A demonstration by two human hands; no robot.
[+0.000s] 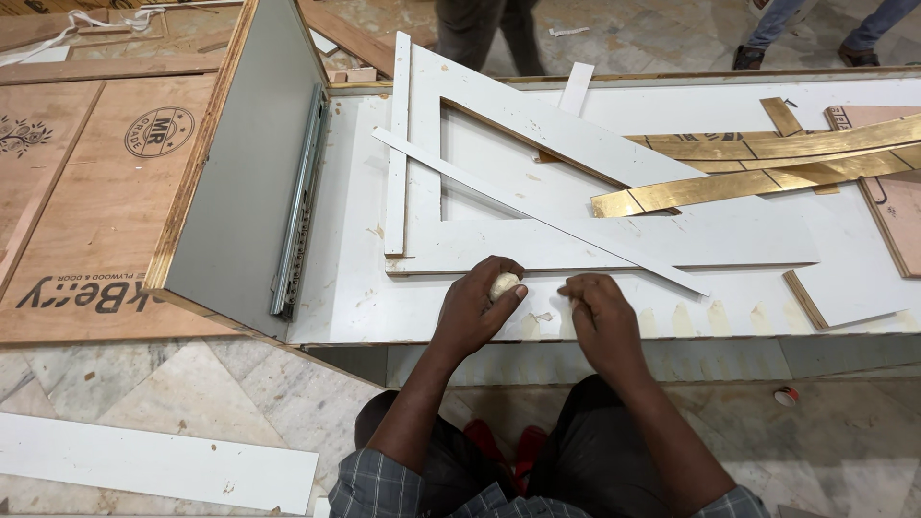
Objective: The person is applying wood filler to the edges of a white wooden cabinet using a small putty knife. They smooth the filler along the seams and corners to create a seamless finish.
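The left hand (477, 305) is pinching a small cream lump (504, 285) against the white board (355, 288), just below the white frame (537, 240). Beside the lump, the right hand (597, 309) is pressing curled fingers onto the board, holding nothing visible.

Pale lump (504, 285) mostly hidden in left hand (477, 309); bystanders' legs (487, 34) cut by top edge.

Gold laminate strips (767, 163) lay crossed at the far right of the white counter (355, 288). A metal drawer slide (297, 201) ran along an upright grey panel (245, 163). A white board (153, 460) lay on the marble floor (192, 384).
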